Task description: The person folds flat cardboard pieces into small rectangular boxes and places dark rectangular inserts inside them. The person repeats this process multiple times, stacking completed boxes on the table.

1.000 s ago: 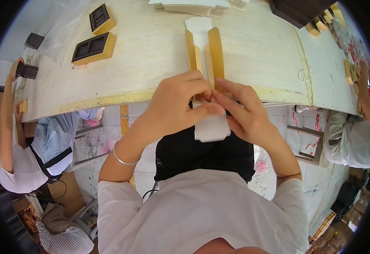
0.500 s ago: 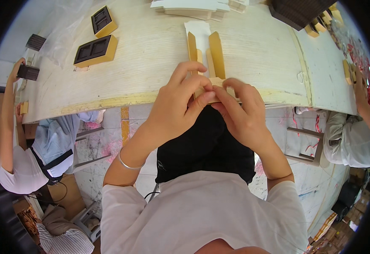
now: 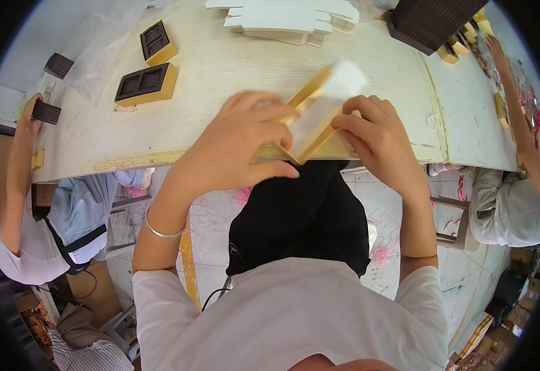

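A part-folded cardboard box (image 3: 321, 116), gold outside and white inside, lies slanted at the table's near edge, blurred by motion. Its far end flap is flat and its two long gold walls stand up. My right hand (image 3: 378, 133) is closed on the right wall, pinching it between thumb and fingers. At the box's left side is my left hand (image 3: 239, 136), thumb spread away from the fingers; the fingertips are by the left wall, and whether they touch it is hard to see.
Two gold boxes with dark inserts (image 3: 146, 83) sit at the left. Flat white box blanks (image 3: 288, 18) are stacked at the far side, with a tall dark stack (image 3: 434, 25) to their right. Co-workers' arms (image 3: 13, 167) reach in at both sides; one hand holds a dark insert (image 3: 46, 112).
The box has turned clockwise, its far end swinging right. My left hand has come off the near end and opened; my right hand has moved right onto the right wall.
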{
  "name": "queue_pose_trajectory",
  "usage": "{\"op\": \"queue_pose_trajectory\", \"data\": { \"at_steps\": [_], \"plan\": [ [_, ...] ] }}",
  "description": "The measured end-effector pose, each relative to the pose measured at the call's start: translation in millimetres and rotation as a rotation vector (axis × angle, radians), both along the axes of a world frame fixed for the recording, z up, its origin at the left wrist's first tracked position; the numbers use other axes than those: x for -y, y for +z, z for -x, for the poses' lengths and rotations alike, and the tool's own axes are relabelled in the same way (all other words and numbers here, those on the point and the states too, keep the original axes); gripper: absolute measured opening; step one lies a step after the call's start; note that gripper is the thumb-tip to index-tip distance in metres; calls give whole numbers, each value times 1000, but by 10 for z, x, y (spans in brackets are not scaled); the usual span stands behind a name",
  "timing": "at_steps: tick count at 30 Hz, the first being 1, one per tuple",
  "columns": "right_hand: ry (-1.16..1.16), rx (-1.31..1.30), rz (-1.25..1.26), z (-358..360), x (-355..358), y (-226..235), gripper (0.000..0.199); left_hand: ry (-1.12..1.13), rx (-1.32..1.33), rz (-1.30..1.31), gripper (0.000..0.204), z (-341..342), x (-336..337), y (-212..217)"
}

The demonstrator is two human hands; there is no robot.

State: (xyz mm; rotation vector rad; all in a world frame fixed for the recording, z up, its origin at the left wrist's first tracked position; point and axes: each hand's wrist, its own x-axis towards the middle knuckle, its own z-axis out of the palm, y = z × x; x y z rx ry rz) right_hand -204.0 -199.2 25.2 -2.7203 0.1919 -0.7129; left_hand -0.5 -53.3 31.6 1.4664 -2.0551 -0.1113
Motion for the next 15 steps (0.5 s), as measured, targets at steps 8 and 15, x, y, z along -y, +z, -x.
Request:
{"op": "queue_pose_trajectory", "data": {
  "at_steps": [8,15],
  "plan": [
    [84,154,-298,-53,-237,133,28,329,162,-75,32,306,-107,-18],
    [245,-166,-103,40,211,50,39,110,63,-71,33,-8,-9,5]
  ]
}}
